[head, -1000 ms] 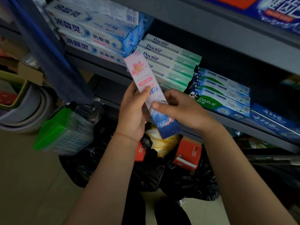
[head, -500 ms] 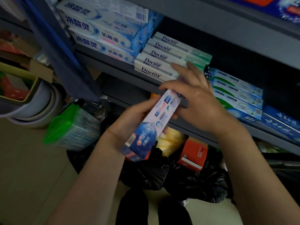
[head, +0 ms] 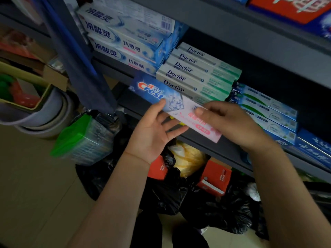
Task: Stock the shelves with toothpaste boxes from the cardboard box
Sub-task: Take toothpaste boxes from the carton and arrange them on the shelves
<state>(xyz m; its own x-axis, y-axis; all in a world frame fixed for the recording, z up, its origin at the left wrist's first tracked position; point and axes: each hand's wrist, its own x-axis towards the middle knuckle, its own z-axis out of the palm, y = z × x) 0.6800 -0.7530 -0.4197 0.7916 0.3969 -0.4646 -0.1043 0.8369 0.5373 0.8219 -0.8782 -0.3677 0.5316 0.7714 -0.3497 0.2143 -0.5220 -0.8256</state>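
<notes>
A person's left hand [head: 154, 133], fingers spread, touched the underside of a Crest box [head: 172, 102] held level before the shelf [head: 206, 140], while the right hand [head: 231, 122] pinched its pink end; Doctor boxes [head: 195, 76] were stacked just behind, blue boxes [head: 266, 108] beyond the right hand

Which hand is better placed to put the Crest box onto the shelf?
Probably the right hand: it grips the Crest box from above at its pink end. The left hand only supports it with its fingers below.
</notes>
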